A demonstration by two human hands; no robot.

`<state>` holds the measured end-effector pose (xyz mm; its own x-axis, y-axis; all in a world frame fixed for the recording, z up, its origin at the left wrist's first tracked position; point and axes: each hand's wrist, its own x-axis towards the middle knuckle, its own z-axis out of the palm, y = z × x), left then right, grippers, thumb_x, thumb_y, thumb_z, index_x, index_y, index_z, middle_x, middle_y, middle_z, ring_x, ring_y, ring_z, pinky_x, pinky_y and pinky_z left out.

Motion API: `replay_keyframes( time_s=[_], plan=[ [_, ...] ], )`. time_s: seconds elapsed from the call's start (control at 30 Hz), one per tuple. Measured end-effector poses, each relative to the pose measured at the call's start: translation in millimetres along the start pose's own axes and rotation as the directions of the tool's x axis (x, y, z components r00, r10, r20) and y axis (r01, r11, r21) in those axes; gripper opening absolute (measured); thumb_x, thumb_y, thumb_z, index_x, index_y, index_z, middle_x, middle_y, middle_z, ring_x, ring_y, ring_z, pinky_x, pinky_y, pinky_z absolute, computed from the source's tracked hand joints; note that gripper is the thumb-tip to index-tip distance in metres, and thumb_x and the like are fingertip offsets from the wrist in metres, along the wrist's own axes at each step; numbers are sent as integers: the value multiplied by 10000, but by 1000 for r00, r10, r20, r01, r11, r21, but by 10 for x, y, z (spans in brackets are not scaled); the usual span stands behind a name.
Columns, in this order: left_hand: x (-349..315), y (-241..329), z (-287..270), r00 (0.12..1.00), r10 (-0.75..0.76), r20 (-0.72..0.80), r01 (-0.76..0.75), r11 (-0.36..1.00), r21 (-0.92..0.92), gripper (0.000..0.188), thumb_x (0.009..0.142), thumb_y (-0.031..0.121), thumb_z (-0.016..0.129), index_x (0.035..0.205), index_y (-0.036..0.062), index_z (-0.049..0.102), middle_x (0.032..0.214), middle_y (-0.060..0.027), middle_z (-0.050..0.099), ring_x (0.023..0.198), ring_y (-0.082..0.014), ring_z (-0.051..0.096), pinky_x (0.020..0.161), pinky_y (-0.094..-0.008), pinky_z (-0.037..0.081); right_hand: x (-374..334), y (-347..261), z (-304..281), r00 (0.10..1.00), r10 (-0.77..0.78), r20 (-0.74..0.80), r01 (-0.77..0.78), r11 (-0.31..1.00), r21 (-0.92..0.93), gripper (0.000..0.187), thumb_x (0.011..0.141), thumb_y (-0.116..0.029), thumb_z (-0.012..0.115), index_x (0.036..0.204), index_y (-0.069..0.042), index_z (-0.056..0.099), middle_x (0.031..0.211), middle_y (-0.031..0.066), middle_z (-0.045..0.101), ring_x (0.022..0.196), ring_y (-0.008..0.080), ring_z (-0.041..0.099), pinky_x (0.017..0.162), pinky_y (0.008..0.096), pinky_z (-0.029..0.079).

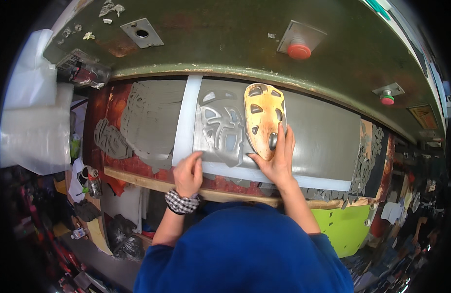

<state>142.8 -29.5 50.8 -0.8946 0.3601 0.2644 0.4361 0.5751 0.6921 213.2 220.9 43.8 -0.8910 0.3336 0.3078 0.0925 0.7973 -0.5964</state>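
A yellow, sole-shaped cutting die [265, 110] with several openings lies on a glossy grey sheet [323, 132]. My right hand [279, 163] spans its lower end, thumb on the left side and fingers along the right edge. Left of the die, a cut sole-shaped piece [220, 129] with slots sits in the sheet, pale backing showing through some gaps. My left hand [188, 173], with a checked band at its wrist, is curled closed at the near edge of the sheet, below that piece; whether it pinches anything is hidden.
A green machine beam [211, 34] runs across the far side, bearing a red push button [299, 49] and a second button [387, 97]. Grey offcuts [111, 139] lie at the left, and more scraps [367, 156] at the right. A wooden rail [137, 179] edges the near side.
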Motion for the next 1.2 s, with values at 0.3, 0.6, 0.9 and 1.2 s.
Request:
replay_keyframes(
  time_s=[0.3, 0.6, 0.9, 1.2],
  plan=[
    [327, -85, 624, 995, 88, -45, -88, 996, -2, 119, 823, 13, 631, 942, 5, 640, 745, -145, 621, 657, -313, 601, 609, -395, 468, 1207, 1148, -1368, 605, 347, -717, -259, 937, 235, 719, 996, -351, 446, 1478, 70, 119, 1473, 278, 270, 1371, 354, 303, 1123, 422, 250],
    [1277, -170, 932, 985, 135, -104, -121, 985, 125, 104, 814, 35, 643, 916, 37, 657, 715, -110, 637, 610, -294, 603, 577, -384, 481, 1704, 1500, -1461, 584, 196, -788, -272, 962, 38, 1033, 935, -524, 498, 1425, 126, -137, 1504, 368, -5, 1437, 419, 35, 1164, 457, 71],
    [1266, -90, 870, 980, 189, -58, -181, 976, 121, 58, 800, 94, 665, 853, 71, 672, 662, -79, 617, 591, -270, 587, 570, -365, 464, 670, 1190, -839, 704, 416, -576, -269, 907, 325, 759, 913, -70, 597, 1490, 39, 116, 1388, 239, 429, 1192, 286, 506, 999, 369, 415],
    [821, -40, 830, 982, 188, 12, -188, 974, 124, 110, 769, 112, 688, 700, 42, 638, 706, -90, 571, 739, -298, 546, 674, -398, 417, -209, 996, -523, 986, 133, -96, -130, 991, 37, 206, 806, -31, 655, 1007, 11, 669, 936, 174, 658, 950, 345, 587, 881, 412, 460]
  ],
)
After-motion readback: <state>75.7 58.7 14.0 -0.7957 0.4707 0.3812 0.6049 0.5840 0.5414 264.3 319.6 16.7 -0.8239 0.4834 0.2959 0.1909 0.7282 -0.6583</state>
